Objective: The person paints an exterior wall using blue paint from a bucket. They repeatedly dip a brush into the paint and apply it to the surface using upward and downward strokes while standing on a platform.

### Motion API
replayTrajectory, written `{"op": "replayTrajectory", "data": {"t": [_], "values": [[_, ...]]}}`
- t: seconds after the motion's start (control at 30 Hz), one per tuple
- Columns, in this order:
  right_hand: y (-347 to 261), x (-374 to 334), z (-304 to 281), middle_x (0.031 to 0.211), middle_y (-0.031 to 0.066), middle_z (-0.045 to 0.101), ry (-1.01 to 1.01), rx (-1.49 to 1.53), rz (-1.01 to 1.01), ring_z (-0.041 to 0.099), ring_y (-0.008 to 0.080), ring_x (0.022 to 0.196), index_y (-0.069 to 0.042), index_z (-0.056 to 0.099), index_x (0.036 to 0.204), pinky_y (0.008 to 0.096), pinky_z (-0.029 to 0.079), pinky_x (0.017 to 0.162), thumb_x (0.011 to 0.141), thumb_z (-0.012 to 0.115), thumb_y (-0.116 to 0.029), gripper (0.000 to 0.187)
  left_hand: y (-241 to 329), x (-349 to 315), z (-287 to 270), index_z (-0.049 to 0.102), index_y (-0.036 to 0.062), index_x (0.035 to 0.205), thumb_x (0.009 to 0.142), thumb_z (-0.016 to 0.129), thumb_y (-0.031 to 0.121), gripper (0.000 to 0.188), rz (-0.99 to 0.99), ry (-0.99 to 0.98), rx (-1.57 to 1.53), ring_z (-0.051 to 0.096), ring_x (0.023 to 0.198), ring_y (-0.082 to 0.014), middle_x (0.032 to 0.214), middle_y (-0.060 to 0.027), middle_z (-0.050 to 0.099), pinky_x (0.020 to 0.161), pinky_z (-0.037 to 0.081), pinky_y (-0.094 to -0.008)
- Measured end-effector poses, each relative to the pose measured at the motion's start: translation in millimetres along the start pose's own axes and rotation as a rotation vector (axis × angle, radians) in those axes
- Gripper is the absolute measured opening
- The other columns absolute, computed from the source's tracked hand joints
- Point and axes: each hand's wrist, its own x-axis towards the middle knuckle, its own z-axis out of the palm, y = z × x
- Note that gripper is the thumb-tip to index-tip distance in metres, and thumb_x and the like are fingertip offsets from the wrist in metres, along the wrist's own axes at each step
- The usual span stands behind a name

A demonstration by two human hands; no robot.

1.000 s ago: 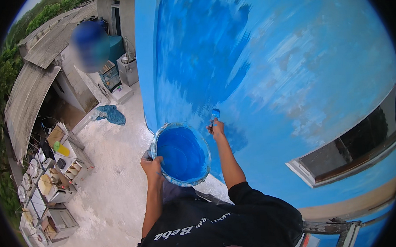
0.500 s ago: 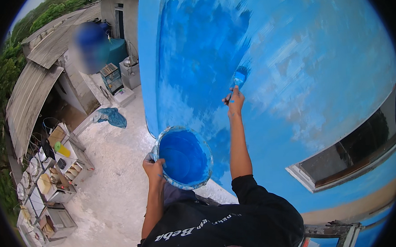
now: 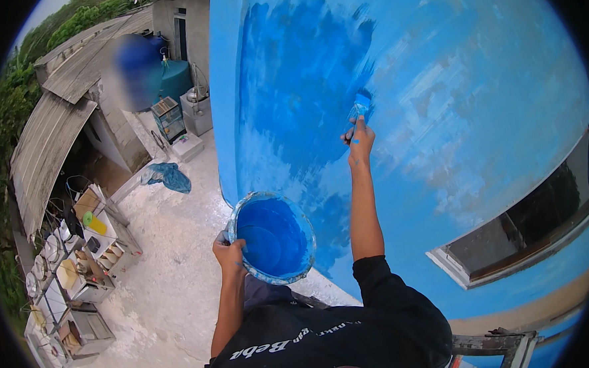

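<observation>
My right hand [image 3: 360,140] is closed round the handle of a paintbrush [image 3: 361,103], whose blue-coated bristles touch the wall [image 3: 414,178]. Around the brush tip, a patch of darker, wet-looking blue paint [image 3: 295,70] stands out from the lighter, streaky blue. At the lower left of that patch, my left hand [image 3: 229,253] grips the rim of a round bucket [image 3: 312,233], thumb inside and fingers outside. Bright blue paint [image 3: 270,235] coats the bucket's inner wall and bottom. The bucket's rim is crusted with pale, speckled paint.
A framed window [image 3: 523,218] is set in the wall at right. Below left lies a pale concrete floor [image 3: 166,284] with a crumpled blue cloth [image 3: 167,177]. Cluttered shelves of dishes [image 3: 79,278] stand at far left, near a corrugated roof [image 3: 46,154]. A glass-sided cabinet [image 3: 168,118] stands farther back.
My right hand and the brush have shifted slightly right, and the brush tip has moved up along the wall. My left hand still holds the bucket in nearly the same place.
</observation>
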Motion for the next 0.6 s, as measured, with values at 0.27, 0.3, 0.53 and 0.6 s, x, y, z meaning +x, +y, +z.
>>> {"op": "replayTrajectory", "data": {"t": [0.27, 0.3, 0.53, 0.6], "values": [[43, -10, -12, 0.056, 0.0035, 0.047, 0.007, 0.066, 0.138, 0.052, 0.0169, 0.050, 0.003, 0.059, 0.099, 0.0325, 0.038, 0.045, 0.103, 0.045, -0.033, 0.039, -12, 6, -3, 0.052, 0.0012, 0.070, 0.065, 0.053, -0.014, 0.016, -0.009, -0.029, -0.001, 0.053, 0.048, -0.0135, 0.065, -0.0082, 0.060, 0.043, 0.043, -0.0264], [59, -14, -18, 0.056, 0.0034, 0.047, 0.010, 0.050, 0.182, 0.052, 0.0169, 0.050, 0.003, 0.059, 0.100, 0.0324, 0.038, 0.045, 0.103, 0.045, -0.033, 0.039, -12, 6, -3, 0.052, 0.0014, 0.070, 0.065, 0.053, -0.014, 0.016, -0.007, -0.025, -0.010, 0.053, 0.048, -0.0134, 0.065, -0.0083, 0.060, 0.043, 0.043, -0.0264], [81, -27, -50, 0.056, 0.0037, 0.044, 0.043, 0.079, 0.316, 0.049, 0.0152, 0.051, 0.003, 0.059, 0.104, 0.0306, 0.039, 0.047, 0.103, 0.047, -0.034, 0.039, -4, 0, -1, 0.052, 0.0012, 0.070, 0.064, 0.053, -0.013, 0.015, -0.002, 0.002, 0.003, 0.051, 0.047, -0.0133, 0.063, -0.0078, 0.058, 0.042, 0.042, -0.0264], [55, -27, -45, 0.055, 0.0030, 0.042, 0.054, 0.110, 0.246, 0.046, 0.0148, 0.050, 0.002, 0.059, 0.101, 0.0306, 0.038, 0.048, 0.103, 0.045, -0.033, 0.038, -7, 2, -4, 0.052, 0.0008, 0.071, 0.064, 0.052, -0.013, 0.015, 0.004, -0.005, 0.007, 0.050, 0.046, -0.0135, 0.063, -0.0077, 0.057, 0.042, 0.042, -0.0264]]}}
